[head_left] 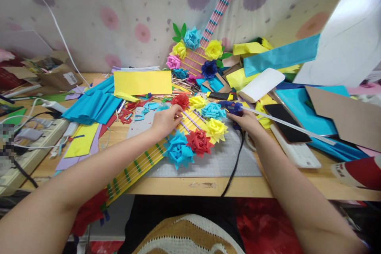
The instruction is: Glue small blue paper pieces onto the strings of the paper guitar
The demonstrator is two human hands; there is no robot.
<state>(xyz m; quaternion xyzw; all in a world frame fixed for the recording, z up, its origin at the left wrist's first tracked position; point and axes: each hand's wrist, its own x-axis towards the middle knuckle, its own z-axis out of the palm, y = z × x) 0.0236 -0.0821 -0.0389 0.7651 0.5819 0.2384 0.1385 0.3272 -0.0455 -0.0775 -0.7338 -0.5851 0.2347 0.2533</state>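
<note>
My right hand [245,121] is wrapped round a blue hot glue gun [230,106], and a long white glue stick [291,123] sticks out of its back. The nozzle points left, towards a light blue paper flower [213,111]. My left hand [169,120] has its fingers pinched together beside a red paper flower [180,101]; what lies between the fingertips is hidden. Under both hands rests a yellow paper guitar [139,166] with green frets and white strings. More crepe flowers ring its body, among them a blue one [179,150] and a yellow one [217,130].
A grey cutting mat [238,162] lies beneath the guitar. The glue gun's black cord [237,162] runs over the table's front edge. A pink paper guitar [214,20] leans on the wall. A phone [287,123], a red cup [361,171] and a power strip [44,143] flank the workspace.
</note>
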